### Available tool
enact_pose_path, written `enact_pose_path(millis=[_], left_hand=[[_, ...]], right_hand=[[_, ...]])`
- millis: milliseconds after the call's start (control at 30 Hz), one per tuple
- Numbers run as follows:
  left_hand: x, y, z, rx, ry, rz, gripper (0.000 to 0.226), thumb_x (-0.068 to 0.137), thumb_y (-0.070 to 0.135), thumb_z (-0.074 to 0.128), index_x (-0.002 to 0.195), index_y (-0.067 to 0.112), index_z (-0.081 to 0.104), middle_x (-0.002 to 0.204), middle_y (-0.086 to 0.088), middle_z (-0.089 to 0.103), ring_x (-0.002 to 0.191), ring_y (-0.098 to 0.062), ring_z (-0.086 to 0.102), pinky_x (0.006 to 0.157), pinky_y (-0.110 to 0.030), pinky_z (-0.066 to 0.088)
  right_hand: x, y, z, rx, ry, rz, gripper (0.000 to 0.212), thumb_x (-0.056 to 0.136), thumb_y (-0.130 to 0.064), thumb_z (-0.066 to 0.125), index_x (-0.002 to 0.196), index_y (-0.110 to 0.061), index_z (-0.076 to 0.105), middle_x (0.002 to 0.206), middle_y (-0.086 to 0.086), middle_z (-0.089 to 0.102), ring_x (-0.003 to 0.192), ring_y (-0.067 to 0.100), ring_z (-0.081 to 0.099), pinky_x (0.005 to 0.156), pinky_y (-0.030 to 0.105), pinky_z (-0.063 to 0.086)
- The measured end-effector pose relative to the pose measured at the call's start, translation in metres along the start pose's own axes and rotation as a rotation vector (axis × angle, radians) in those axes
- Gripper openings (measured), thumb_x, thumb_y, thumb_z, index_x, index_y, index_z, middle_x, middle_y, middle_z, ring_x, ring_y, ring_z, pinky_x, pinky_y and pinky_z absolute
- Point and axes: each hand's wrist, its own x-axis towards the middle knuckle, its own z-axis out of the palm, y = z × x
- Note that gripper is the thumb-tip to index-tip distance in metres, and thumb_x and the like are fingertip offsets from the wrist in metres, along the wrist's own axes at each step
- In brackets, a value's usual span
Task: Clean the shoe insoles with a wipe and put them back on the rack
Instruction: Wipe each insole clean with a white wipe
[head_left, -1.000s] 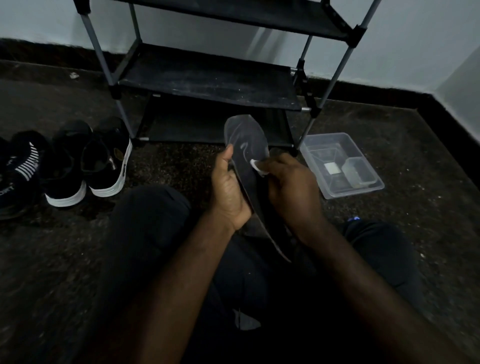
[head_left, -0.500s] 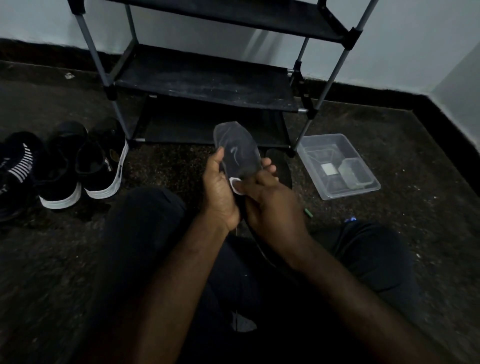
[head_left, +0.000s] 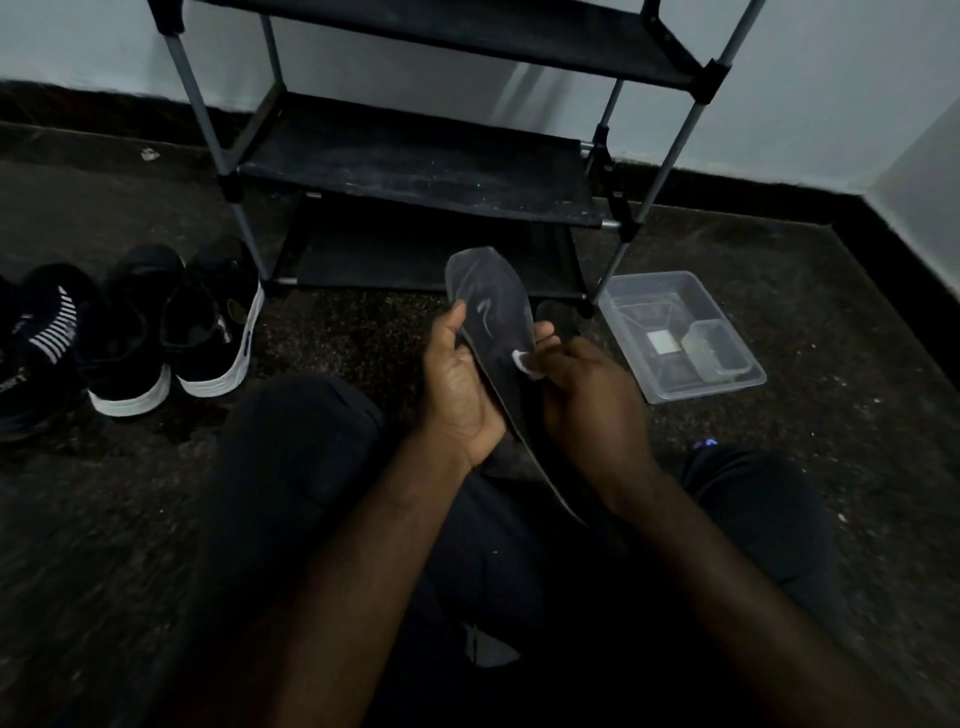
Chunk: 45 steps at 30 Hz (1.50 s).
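In the grip of the left hand (head_left: 462, 384) the insole (head_left: 491, 306) stays toe-up. Just right of it, the right hand (head_left: 587, 400) pinches the wipe (head_left: 522, 362), which has slid rightward across the insole.

Single wide-angle view, worn on the person's head, facing forward and down: left hand (head_left: 460, 387) and right hand (head_left: 592, 400) close at centre, rack (head_left: 415, 161) beyond, against the wall (head_left: 831, 78); floor (head_left: 104, 519) around.
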Motion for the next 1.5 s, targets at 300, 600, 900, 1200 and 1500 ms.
enact_pose_path(millis=[300,600,900,1200,1500], left_hand=[[0.001,0.005,-0.004,-0.027,-0.008,0.018,0.066,0.089,0.054,0.042,0.122,-0.001,0.060,0.109,-0.026,0.064,0.105,-0.035,0.062,0.110,-0.050,0.039],[-0.002,0.007,-0.004,0.022,-0.020,0.002,0.065,0.091,0.054,0.038,0.117,-0.001,0.063,0.109,-0.025,0.065,0.110,-0.036,0.061,0.109,-0.047,0.041],[-0.002,0.008,-0.003,0.046,0.000,0.004,0.068,0.087,0.053,0.044,0.124,-0.002,0.060,0.118,-0.029,0.063,0.116,-0.039,0.061,0.109,-0.048,0.040],[-0.002,0.008,-0.003,0.021,0.003,0.002,0.068,0.089,0.052,0.044,0.125,-0.004,0.058,0.118,-0.030,0.060,0.123,-0.042,0.055,0.110,-0.051,0.039],[-0.007,0.013,-0.001,0.002,-0.129,0.008,0.064,0.088,0.056,0.042,0.112,-0.001,0.062,0.100,-0.022,0.064,0.094,-0.031,0.065,0.086,-0.040,0.055]], right_hand=[[-0.007,-0.017,0.004,0.158,-0.002,-0.030,0.023,0.092,-0.017,0.061,0.112,-0.020,0.073,0.101,0.005,0.066,0.087,0.022,0.065,0.072,0.040,0.055],[-0.001,-0.024,0.002,0.099,-0.050,-0.123,0.034,0.094,-0.034,0.046,0.116,-0.022,0.069,0.105,0.004,0.063,0.082,0.025,0.066,0.066,0.042,0.056],[-0.006,-0.034,0.008,0.278,-0.052,-0.118,0.027,0.090,-0.014,0.057,0.113,-0.015,0.072,0.103,0.008,0.065,0.088,0.024,0.066,0.072,0.042,0.056],[-0.010,-0.038,0.004,0.316,-0.063,-0.085,0.025,0.088,-0.009,0.058,0.106,-0.012,0.075,0.105,0.010,0.067,0.093,0.024,0.067,0.076,0.039,0.057],[-0.011,-0.008,-0.028,1.519,-0.085,0.777,0.035,0.092,-0.003,0.046,0.123,-0.001,0.062,0.115,0.011,0.068,0.078,0.012,0.056,0.056,0.017,0.045]])
